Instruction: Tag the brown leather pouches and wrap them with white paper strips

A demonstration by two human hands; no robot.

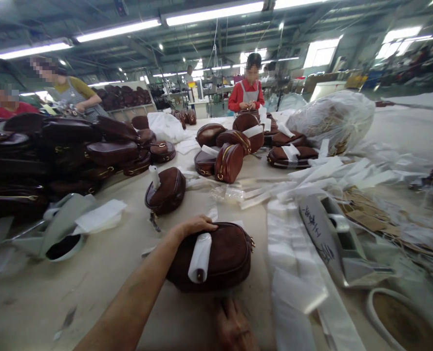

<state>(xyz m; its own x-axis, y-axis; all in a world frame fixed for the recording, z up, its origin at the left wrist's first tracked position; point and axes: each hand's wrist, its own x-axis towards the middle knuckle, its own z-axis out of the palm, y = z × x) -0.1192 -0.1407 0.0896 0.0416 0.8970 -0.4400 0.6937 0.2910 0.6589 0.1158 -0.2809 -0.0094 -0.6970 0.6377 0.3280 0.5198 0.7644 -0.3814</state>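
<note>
A dark brown leather bag (227, 253) lies on the table in front of me, with a white wrapped strip (200, 258) across its side and small metal fittings at its right end. My left hand (197, 224) rests on the bag's top left edge, its fingers around the far edge and partly hidden. Below the bag, close to the near table edge, is my right hand (234, 324), blurred, with its fingers curled; what it holds, if anything, cannot be made out.
Beyond stands another brown bag (168, 190). Many bags (110, 152) are piled at left, near a tape dispenser (61, 229). White strips (289, 243) and a second dispenser (329, 239) lie right. A person in red (251, 92) works across the table.
</note>
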